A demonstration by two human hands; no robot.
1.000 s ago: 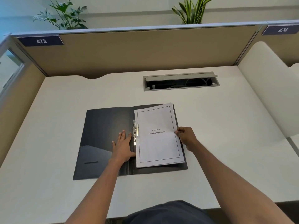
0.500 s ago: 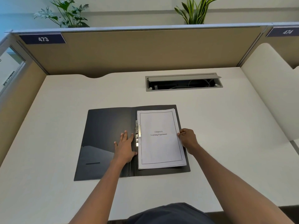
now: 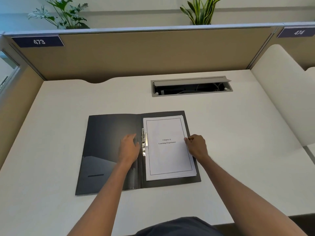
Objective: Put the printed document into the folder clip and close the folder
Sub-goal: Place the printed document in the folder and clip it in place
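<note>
A black folder (image 3: 109, 143) lies open on the white desk, in front of me. The printed document (image 3: 167, 155), a white stack titled "Chapter 6 Learning Experience", lies squarely on the folder's right half. A metal clip (image 3: 144, 142) runs along the spine at the document's left edge. My left hand (image 3: 129, 149) rests on the left half just beside the clip, fingers bent toward it. My right hand (image 3: 196, 146) pinches the document's right edge at mid-height.
An open cable tray (image 3: 190, 86) is set into the desk behind the folder. Tan partition walls (image 3: 136, 53) enclose the desk at the back and left; a white curved divider (image 3: 281, 86) stands on the right. Plants sit above the partition.
The document, tilted and raised a second ago, now lies flat and square against the clip. My left hand's fingers have curled toward the clip. My right hand still holds the right edge.
</note>
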